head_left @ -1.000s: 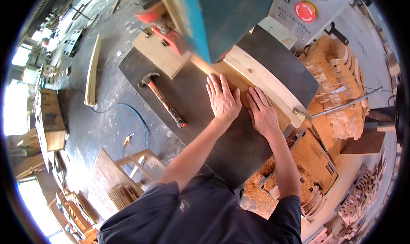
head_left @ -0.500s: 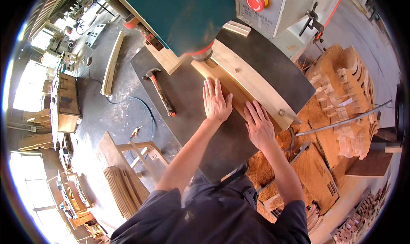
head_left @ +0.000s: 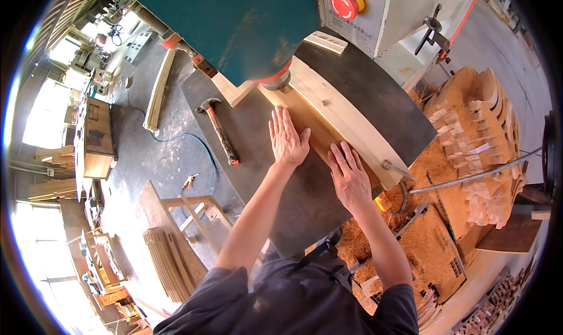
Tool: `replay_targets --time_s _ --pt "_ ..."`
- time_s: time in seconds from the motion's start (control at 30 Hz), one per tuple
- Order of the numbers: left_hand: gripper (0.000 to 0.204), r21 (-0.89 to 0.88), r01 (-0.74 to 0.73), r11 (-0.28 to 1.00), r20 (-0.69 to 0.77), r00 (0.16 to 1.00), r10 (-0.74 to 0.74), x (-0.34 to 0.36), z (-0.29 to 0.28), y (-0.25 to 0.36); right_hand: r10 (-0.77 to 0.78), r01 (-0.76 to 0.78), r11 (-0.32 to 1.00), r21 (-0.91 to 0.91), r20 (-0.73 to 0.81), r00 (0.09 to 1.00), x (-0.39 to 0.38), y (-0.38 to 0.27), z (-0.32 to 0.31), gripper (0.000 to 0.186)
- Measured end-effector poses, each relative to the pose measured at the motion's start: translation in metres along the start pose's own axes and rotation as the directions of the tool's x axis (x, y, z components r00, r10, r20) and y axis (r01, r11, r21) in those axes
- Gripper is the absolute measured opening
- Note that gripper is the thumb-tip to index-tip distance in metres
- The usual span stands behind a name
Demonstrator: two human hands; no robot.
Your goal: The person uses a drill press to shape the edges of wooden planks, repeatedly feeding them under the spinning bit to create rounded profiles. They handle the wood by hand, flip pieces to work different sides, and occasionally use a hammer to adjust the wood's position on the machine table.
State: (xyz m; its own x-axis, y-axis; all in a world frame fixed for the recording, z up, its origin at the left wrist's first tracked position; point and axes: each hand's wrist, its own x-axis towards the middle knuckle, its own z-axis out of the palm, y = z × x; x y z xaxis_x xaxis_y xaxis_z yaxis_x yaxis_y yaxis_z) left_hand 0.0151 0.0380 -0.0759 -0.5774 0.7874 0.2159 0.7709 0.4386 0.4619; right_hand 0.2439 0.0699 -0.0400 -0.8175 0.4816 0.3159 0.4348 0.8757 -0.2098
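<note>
A narrow wooden board [head_left: 316, 134] lies on the dark machine table, flush along a pale curved wooden guide [head_left: 352, 115]. Its far end runs under the round cutter head [head_left: 278, 80] of a green machine. My left hand [head_left: 289, 142] lies flat against the near side of the board, fingers stretched toward the cutter. Closer to the board's near end, my right hand [head_left: 350, 181] presses its extended fingers on the same edge. Neither hand is wrapped round anything. What the cutter touches is hidden beneath it.
A claw hammer [head_left: 219, 131] lies on the table's left. A red stop button [head_left: 346, 5] sits on the grey panel at upper right. Orange sawdust [head_left: 434, 235] and stacked curved wooden parts [head_left: 478, 141] are at right. A wooden stand [head_left: 202, 209] is at lower left.
Both hands have shifted a little to the left along the guide, and the board has slid with them toward the cutter. The view has tilted slightly too.
</note>
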Motion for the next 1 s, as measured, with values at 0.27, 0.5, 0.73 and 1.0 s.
replay_targets --time_s 0.27,0.5,0.73,1.0 --pt "0.089 0.034 0.018 0.999 0.026 0.999 -0.019 0.010 0.002 -0.005 0.008 -0.008 1.000 0.001 -0.001 1.000 0.009 0.001 0.005 0.049" --pt "0.089 0.032 0.019 0.999 0.027 0.999 -0.020 0.012 0.002 -0.006 0.007 -0.006 1.000 -0.011 0.024 1.000 0.008 0.001 0.006 0.050" --pt "0.088 0.035 -0.017 0.999 -0.008 1.000 0.017 0.006 0.005 -0.008 0.015 -0.015 0.999 0.033 -0.019 1.000 0.004 0.002 0.003 0.044" --pt "0.087 0.036 -0.041 0.998 0.001 0.999 0.041 -0.022 0.006 0.018 0.028 -0.027 0.999 0.043 -0.020 0.999 -0.026 0.008 -0.009 0.048"
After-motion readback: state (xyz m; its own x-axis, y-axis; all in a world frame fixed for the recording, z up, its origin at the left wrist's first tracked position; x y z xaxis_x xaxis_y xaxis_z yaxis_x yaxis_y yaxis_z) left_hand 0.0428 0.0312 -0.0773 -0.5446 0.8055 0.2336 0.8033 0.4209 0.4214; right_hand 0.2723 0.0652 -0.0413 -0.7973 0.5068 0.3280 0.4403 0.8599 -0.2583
